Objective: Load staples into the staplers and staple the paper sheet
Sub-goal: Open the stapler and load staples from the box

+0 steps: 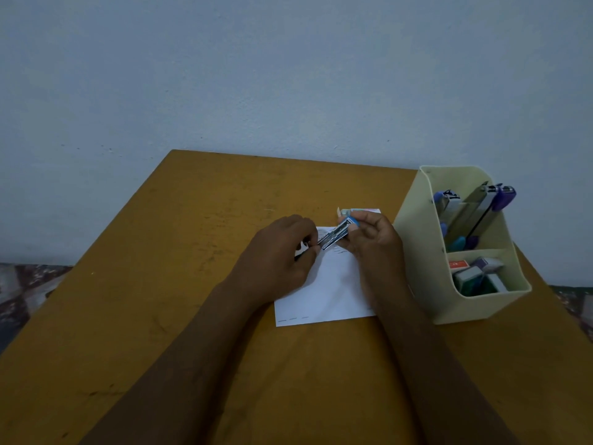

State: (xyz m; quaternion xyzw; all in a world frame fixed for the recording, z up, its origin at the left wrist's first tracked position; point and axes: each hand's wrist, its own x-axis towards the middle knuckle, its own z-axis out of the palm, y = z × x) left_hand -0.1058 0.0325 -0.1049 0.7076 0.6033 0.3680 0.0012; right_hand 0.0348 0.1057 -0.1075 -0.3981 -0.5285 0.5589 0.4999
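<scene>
My right hand (pixel 373 240) grips a small blue stapler (pixel 338 234) with its metal magazine pointing left, held above the white paper sheet (pixel 330 297) on the wooden table (pixel 192 284). At the magazine's left end, my left hand (pixel 282 252) pinches something small with curled fingertips; what it pinches is too small to make out. A small staple box (pixel 359 211) lies just behind my right hand. The paper's near edge shows a short row of dark marks.
A cream desk organizer (pixel 449 300) stands on the table's right side. Its back compartment holds several purple and blue staplers (pixel 478 213); its front compartment holds small staple boxes (pixel 475 274). A pale blue wall lies behind the table. The table's left edge drops to a patterned floor.
</scene>
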